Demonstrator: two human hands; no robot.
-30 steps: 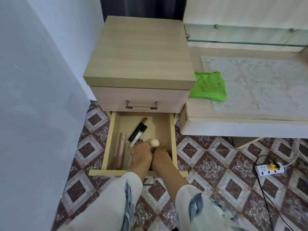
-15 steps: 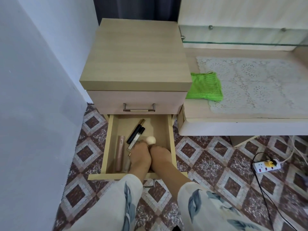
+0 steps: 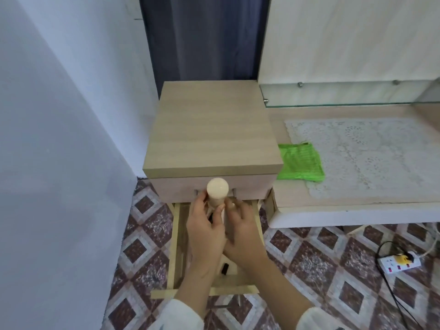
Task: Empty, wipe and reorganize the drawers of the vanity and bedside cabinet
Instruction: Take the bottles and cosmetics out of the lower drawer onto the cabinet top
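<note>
Both hands are clamped on it: the left hand (image 3: 204, 231) wraps its fingers round the shaft of the cream cylindrical bottle (image 3: 217, 189) with the rounded cap, and the right hand (image 3: 242, 232) curls its thumb and fingertips against the other side, just under the cap. The bottle hangs in the air above the open lower drawer (image 3: 176, 246) of the light wooden bedside cabinet (image 3: 214, 129), level with the closed upper drawer front (image 3: 253, 190). Its long axis runs close to upright, cap end up and facing the camera, base buried between the palms. Here's what matters: the cabinet's flat top lies straight ahead of the grip and higher, while the pale vanity top (image 3: 297, 203) sits off to the right, with the bright green mesh cloth (image 3: 301, 163) and the white lace mat (image 3: 362, 151) on it. The right hand is the nearer one to that vanity side; for the cabinet top both are about equally placed. If this is the emptying step, as it looks, the bottle can stand on its base as held, with no turning needed. A small black item (image 3: 224, 268) shows on the drawer floor between the wrists; whatever else lies there is hidden behind the hands.
</note>
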